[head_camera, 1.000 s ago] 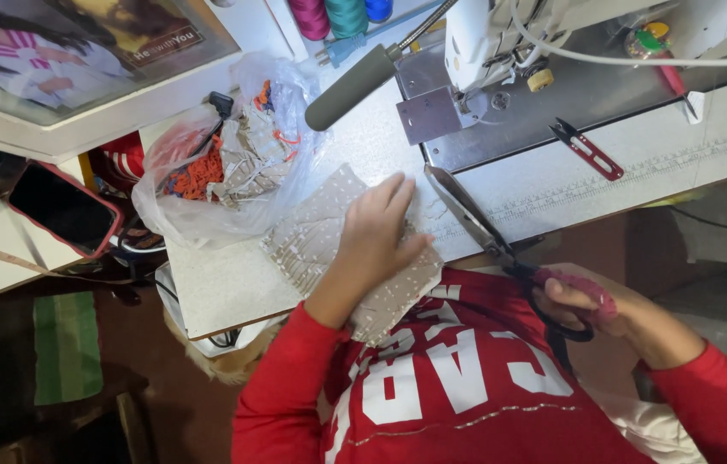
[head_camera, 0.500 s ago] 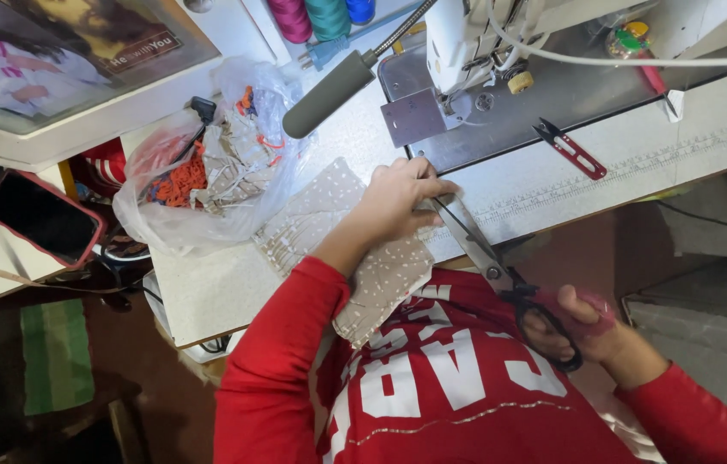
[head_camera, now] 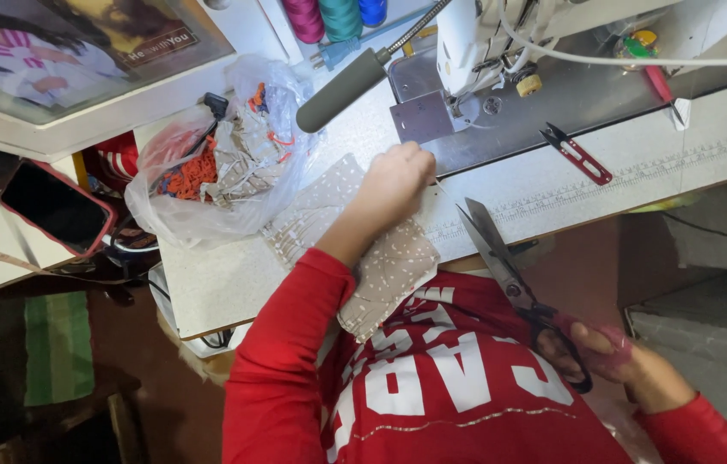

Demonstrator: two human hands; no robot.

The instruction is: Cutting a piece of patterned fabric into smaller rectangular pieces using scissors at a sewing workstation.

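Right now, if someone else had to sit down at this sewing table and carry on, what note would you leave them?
Left hand: fingers closed on a thread end beside the sewing machine, forearm lying over the dotted beige fabric.
Right hand: holds the large scissors by the handles, blades open, tips pointing toward the left hand, just short of the thread.
The fabric lies on the table, one end hanging off the near edge. Red thread snips lie by the machine; a plastic bag of scraps sits to the left.
Done: fabric is off the needle. Left: thread not yet cut.
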